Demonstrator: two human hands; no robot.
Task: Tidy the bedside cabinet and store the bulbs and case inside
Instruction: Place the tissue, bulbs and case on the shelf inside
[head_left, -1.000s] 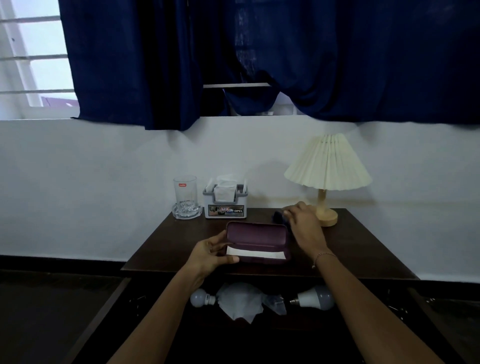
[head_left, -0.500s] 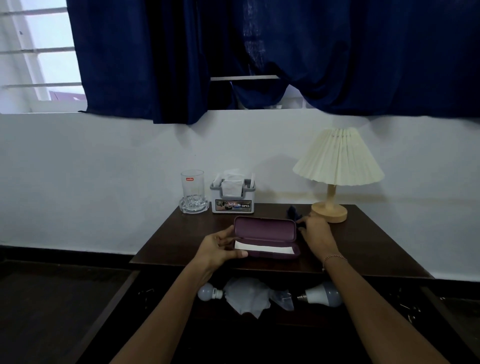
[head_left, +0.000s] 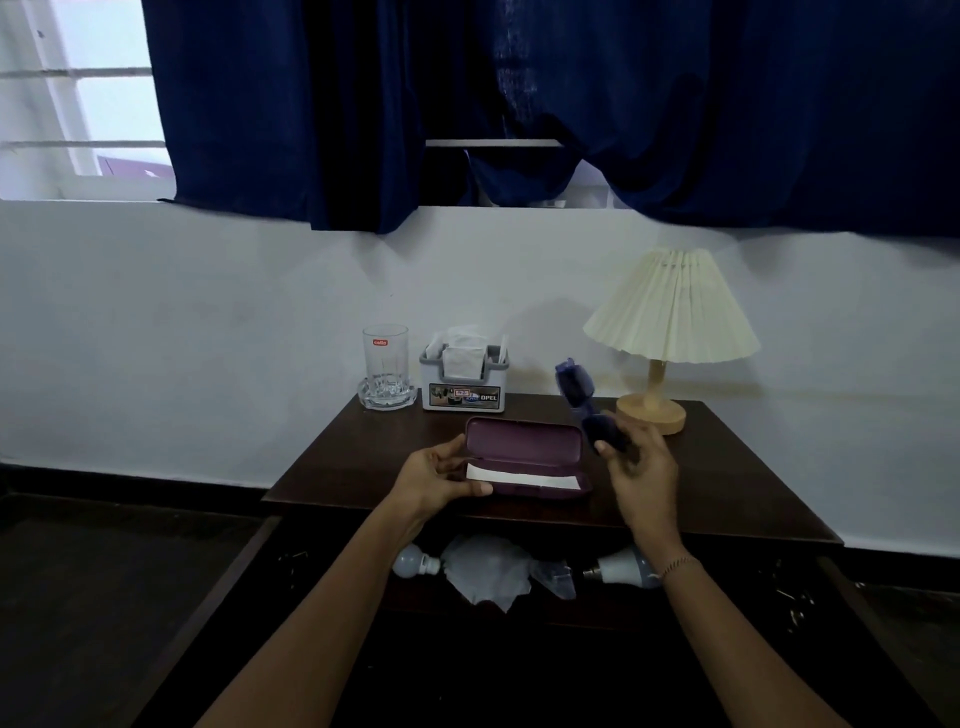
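Two bulbs (head_left: 415, 562) already lie in the open drawer (head_left: 597, 608). The case (head_left: 524, 460) sits open on the tabletop (head_left: 727, 483), left hand (head_left: 436, 480) gripping its end; right hand (head_left: 641, 470) pinches sunglasses (head_left: 584, 402) (not yet inside). Packing, closing and stowing remain.

A small red label reading "cello" sits near the rim of the clear drinking glass (head_left: 385, 358), which stands at the far left of the desk (head_left: 727, 483). Just to its right, the grey tissue holder (head_left: 464, 384) carries a printed sticker on its front face; the white letters "OPEL" can be read at the sticker's right end. The smaller red and blue marks beside those letters are too blurred to make out.
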